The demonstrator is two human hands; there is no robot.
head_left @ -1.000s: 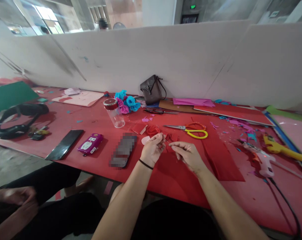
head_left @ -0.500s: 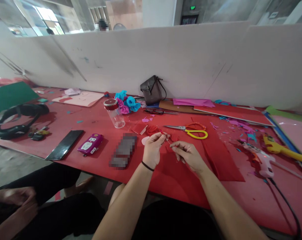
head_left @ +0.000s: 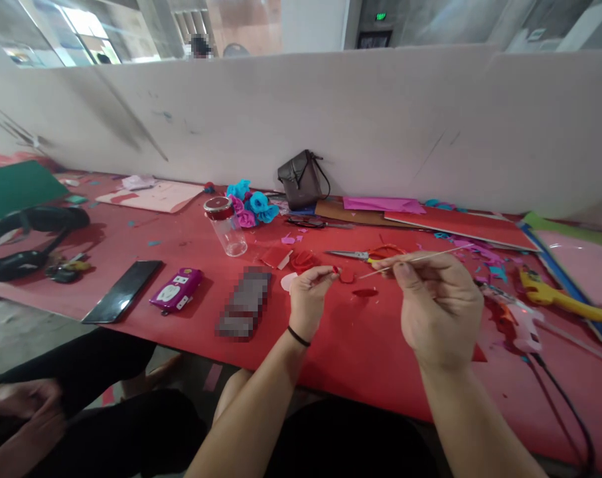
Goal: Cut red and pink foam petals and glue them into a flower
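Note:
My left hand (head_left: 308,299) is closed in a pinch on a small red paper piece (head_left: 336,270) above the table. To its right, my right hand (head_left: 440,312) is raised nearer the camera, fingers closed around a thin pale stick (head_left: 450,251). The stick's tip points left toward the red piece, with a gap between them. Behind the hands lie scissors (head_left: 348,255), partly hidden by my right hand. Red paper scraps (head_left: 304,260) and a pale pink round piece (head_left: 288,282) lie beside my left hand. A red petal-shaped piece (head_left: 365,292) is between the hands.
Left of me are a glass jar (head_left: 233,242), a purple case (head_left: 177,290), a black phone (head_left: 124,292) and a headset (head_left: 19,262). Paper flowers (head_left: 253,206) and a bag (head_left: 303,182) stand behind. A corded glue gun (head_left: 527,332) lies right. Another person's hands (head_left: 26,411) rest lower left.
My right hand has moved up, right and closer to the camera with the stick, away from my left hand. My left hand has stayed nearly in place, still pinching the red piece.

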